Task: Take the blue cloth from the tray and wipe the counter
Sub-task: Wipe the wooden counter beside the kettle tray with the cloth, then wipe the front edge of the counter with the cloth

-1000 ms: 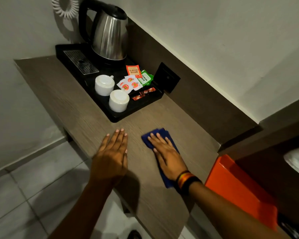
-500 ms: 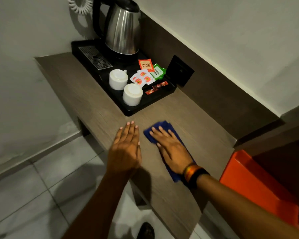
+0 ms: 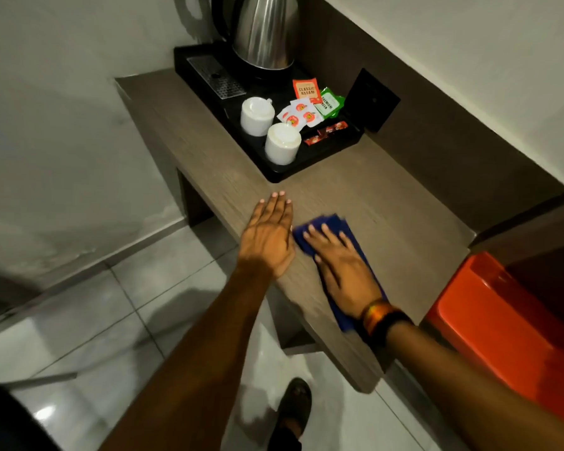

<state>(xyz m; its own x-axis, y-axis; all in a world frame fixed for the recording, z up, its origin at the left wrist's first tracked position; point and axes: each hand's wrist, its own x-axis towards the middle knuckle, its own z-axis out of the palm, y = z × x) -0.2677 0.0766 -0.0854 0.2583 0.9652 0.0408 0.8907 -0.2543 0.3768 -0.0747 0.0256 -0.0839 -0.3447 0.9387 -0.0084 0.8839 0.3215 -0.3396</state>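
Observation:
The blue cloth (image 3: 331,226) lies flat on the brown wooden counter (image 3: 394,219), near its front edge. My right hand (image 3: 342,265) presses down on the cloth with flat fingers, covering most of it. My left hand (image 3: 269,237) rests palm down on the bare counter just left of the cloth, fingers together, holding nothing. The black tray (image 3: 284,172) stands further back on the counter, apart from both hands.
On the tray stand a steel kettle (image 3: 262,30), two upturned white cups (image 3: 282,143) and several tea and sugar sachets (image 3: 305,92). A black wall socket (image 3: 373,104) sits behind the tray. An orange stool (image 3: 502,320) stands right of the counter. Grey tiled floor lies below.
The camera view has shifted, so everything sits further right and lower in frame. My right hand and the cloth have slid slightly toward my left hand, which stays flat.

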